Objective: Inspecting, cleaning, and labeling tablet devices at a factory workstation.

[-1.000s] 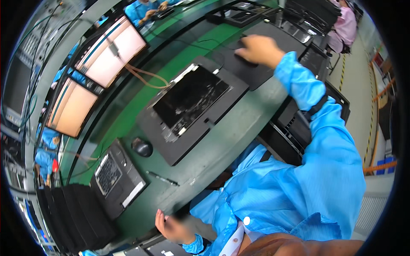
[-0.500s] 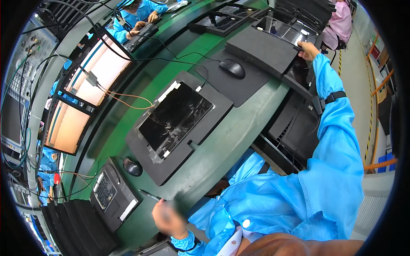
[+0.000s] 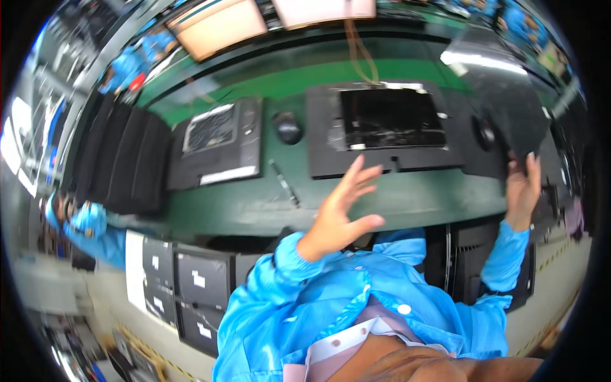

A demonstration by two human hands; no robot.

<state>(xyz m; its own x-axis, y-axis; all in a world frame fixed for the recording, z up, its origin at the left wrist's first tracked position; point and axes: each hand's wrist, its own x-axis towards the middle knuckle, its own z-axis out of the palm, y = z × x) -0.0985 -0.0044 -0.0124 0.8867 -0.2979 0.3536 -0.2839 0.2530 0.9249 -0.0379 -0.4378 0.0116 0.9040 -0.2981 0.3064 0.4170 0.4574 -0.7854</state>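
Sleeves (image 3: 280, 270) of thin, wrinkled blue cloth lead to two bare hands. The left hand (image 3: 337, 213) is widely spread and holds nothing, in the air before the dark panel (image 3: 391, 118). To the right of the panel, the right hand (image 3: 525, 188) has its fingers partly bent at the lower edge of a tilted dark sheet (image 3: 509, 95); because of blur, I cannot tell whether they grip it. This sheet blocks some of the desk behind. The panel is glossy and rectangular, and it lies on a matt black board (image 3: 420, 160). To the left of the panel are a slim pen (image 3: 284, 183), a rounded mouse (image 3: 287, 128) and, farther left, a ribbed black stack (image 3: 121, 156). Beyond the panel, a thin orange cable (image 3: 359, 54) hangs in a loop near bright monitors (image 3: 219, 25).
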